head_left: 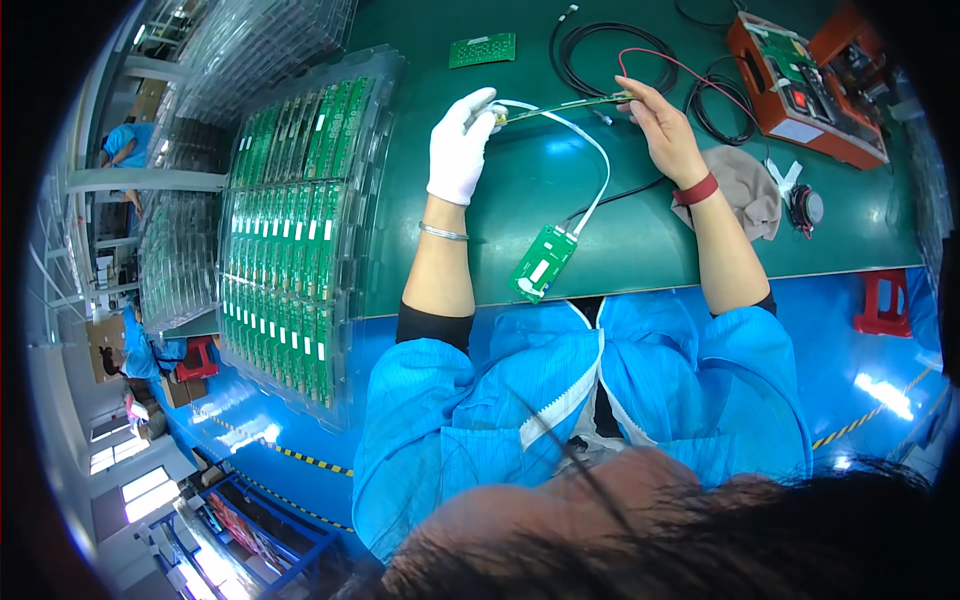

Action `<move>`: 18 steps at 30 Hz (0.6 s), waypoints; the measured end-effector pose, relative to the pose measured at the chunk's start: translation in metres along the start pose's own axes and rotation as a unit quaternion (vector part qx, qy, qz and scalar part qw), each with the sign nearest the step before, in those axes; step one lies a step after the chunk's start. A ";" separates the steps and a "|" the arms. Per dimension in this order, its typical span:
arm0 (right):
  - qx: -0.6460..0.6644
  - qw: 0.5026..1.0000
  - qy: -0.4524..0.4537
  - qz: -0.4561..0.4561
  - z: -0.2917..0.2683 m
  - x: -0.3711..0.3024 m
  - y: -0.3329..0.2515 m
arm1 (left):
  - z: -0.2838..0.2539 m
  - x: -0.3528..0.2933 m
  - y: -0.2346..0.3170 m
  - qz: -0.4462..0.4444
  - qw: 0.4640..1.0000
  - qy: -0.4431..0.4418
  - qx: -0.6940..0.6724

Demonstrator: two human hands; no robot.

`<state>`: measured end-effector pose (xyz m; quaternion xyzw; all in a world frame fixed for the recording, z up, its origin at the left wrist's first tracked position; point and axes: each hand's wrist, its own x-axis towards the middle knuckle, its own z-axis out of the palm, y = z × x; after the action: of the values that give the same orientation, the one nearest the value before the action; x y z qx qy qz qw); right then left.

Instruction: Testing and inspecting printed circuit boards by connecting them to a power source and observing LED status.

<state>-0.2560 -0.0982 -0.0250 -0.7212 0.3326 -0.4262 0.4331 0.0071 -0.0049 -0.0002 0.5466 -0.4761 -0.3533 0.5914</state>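
Observation:
Both my hands hold a thin green circuit board (565, 106) above the table, seen nearly edge-on. My left hand (462, 145), in a white glove, pinches its left end. Bare but for a red wristband, my right hand (662, 128) grips the right end between thumb and fingers. A white cable (603, 160) curves from near my left hand down to a second green board (545, 264), which lies close to the table's front edge. A black cable also runs to that board. Farther back lies another small green board (482, 50), flat on the table.
Clear plastic trays (345, 190) with rows of green boards stand at the left. An orange test device (800, 95) sits at the back right. Coiled black cables (610, 60), a beige cloth (740, 190) and a small round part (806, 208) lie on the green table (420, 270).

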 end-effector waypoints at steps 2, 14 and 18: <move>-0.006 1.000 -0.003 -0.002 0.000 0.000 -0.001 | 0.000 0.000 0.000 0.003 1.000 0.003 0.003; -0.020 1.000 -0.017 -0.013 0.000 -0.001 0.002 | -0.003 -0.002 -0.004 -0.001 1.000 -0.003 0.007; -0.004 1.000 -0.020 -0.012 -0.001 0.000 0.003 | -0.003 -0.001 0.001 0.001 1.000 0.001 0.020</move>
<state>-0.2567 -0.0997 -0.0273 -0.7352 0.3168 -0.4156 0.4318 0.0094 -0.0026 0.0009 0.5582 -0.4834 -0.3425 0.5809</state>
